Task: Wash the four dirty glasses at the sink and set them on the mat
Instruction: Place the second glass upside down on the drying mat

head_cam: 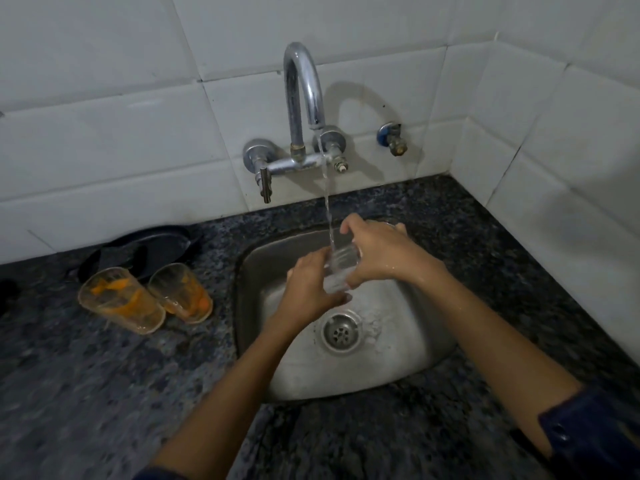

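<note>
Both hands on one glass (341, 268) over the sink (398, 341), under the tap stream: left hand (311, 285) wraps its base, right hand (377, 251) grips the rim. Two dirty glasses (121, 299) on the bench by sink's left edge

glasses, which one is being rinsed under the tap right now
The clear glass held by both hands over the sink, with the water stream running into it. The two glasses on the counter, left one and right one, stand untouched with orange residue.
</note>
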